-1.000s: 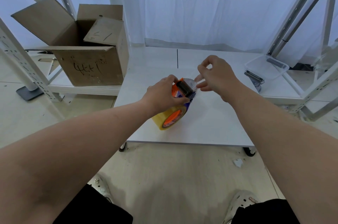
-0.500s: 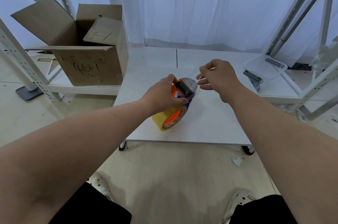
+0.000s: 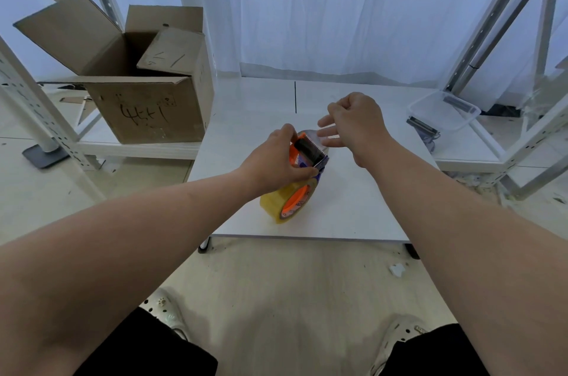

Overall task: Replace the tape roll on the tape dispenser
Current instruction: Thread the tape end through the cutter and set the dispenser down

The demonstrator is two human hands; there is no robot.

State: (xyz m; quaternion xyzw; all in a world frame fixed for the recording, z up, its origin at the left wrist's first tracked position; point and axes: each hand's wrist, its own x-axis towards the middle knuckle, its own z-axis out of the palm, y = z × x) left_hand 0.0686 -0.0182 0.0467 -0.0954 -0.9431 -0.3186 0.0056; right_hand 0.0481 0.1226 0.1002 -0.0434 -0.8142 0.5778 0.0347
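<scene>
Cardboard box (image 3: 147, 111): black handwritten scrawl, illegible.

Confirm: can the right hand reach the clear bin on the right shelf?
Probably yes. The right hand hovers beside the tape dispenser; only bare table and shelf lie between it and the clear bin.

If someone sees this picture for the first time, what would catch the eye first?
The orange tape dispenser with its yellow tape roll at the middle of the white table, gripped by the left hand, while the right hand hovers just beyond it. Next, the open cardboard box with handwriting, on the low shelf at the left.
</scene>
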